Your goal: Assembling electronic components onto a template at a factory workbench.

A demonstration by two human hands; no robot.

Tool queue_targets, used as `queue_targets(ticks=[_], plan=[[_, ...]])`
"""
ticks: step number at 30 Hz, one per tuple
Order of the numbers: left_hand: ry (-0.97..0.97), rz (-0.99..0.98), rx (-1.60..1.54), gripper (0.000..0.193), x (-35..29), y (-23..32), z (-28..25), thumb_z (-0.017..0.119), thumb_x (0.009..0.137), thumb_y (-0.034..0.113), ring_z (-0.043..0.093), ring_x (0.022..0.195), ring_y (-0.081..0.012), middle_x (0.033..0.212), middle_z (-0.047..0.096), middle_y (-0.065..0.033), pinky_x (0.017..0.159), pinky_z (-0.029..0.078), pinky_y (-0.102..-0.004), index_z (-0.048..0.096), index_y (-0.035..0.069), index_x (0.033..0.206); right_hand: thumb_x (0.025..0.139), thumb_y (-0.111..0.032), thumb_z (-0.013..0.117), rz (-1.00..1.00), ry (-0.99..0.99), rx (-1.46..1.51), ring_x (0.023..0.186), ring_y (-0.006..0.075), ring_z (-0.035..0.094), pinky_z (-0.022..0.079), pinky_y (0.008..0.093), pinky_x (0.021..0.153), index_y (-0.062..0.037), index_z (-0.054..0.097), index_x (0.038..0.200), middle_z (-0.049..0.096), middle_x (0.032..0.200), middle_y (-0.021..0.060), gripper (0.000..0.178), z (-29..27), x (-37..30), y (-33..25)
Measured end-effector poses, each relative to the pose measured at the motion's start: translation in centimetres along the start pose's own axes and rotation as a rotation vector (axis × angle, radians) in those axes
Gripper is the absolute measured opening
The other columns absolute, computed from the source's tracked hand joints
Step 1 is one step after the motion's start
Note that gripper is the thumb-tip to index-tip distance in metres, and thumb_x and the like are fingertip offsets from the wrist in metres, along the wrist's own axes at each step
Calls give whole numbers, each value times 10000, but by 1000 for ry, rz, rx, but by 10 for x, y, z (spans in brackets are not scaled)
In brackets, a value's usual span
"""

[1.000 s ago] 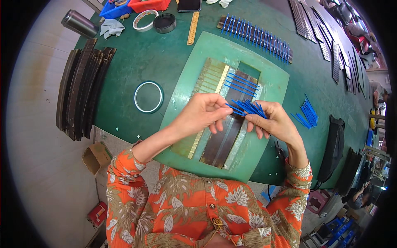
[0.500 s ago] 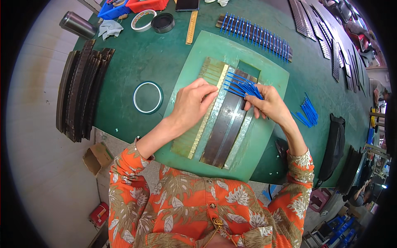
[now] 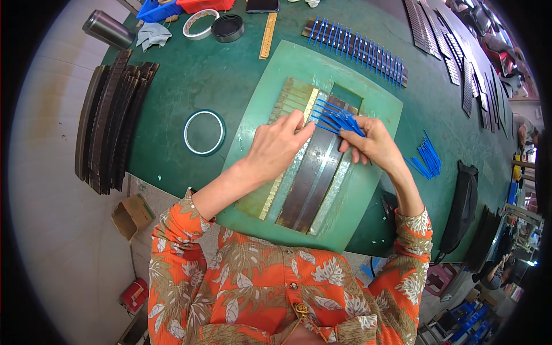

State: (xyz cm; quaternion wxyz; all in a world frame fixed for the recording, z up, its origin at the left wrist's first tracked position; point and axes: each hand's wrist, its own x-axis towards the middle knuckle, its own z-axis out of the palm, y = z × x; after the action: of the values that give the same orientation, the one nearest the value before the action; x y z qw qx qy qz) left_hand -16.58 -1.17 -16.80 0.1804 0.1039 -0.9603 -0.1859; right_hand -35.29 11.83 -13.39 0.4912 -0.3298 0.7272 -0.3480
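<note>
Over the green board [image 3: 282, 63] at the worktop's [image 3: 167, 106] near edge, the right hand [image 3: 374, 141] pinches fanned blue strips [image 3: 340, 119]; the left hand [image 3: 275, 144] bunches its fingertips by their ends, grip unclear. They seem light, thin, springy; best taken near one end.

You wear an orange and olive-brown shirt [image 3: 261, 296] with pale printed leaves [image 3: 328, 274], round buttons [image 3: 293, 286] and a gold-coloured ornament [image 3: 301, 310]

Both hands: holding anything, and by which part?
Right hand: a bunch of thin blue rods, near their right ends. Left hand: whether it grips one can't be told.
</note>
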Motion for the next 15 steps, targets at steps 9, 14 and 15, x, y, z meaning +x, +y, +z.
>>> queue_targets(ticks=[9, 14, 15], plan=[[52, -83, -193, 242, 0, -1, -6, 601, 791, 11, 600, 694, -232, 843, 545, -71, 549, 476, -337, 629, 50, 1029, 879, -115, 582, -13, 23, 3, 431, 55, 512, 355, 197, 360, -25, 590, 851, 624, 643, 30, 95, -9, -31, -11], [110, -228, -420, 151, -4, 2, -11, 623, 818, 19, 596, 653, -216, 829, 578, -84, 562, 468, -315, 649, 17, 967, 869, -91, 570, -42, -66, 36, 451, 72, 536, 390, 217, 377, -16, 586, 828, 635, 648, 46, 87, 11, -10, -10], [110, -230, -418, 151, -6, 2, -11, 623, 818, 19, 596, 653, -216, 829, 578, -84, 562, 468, -315, 649, 17, 967, 874, -99, 573, -33, -59, 37, 447, 67, 531, 384, 211, 372, -23, 575, 813, 631, 644, 40, 98, 13, -7, -9]])
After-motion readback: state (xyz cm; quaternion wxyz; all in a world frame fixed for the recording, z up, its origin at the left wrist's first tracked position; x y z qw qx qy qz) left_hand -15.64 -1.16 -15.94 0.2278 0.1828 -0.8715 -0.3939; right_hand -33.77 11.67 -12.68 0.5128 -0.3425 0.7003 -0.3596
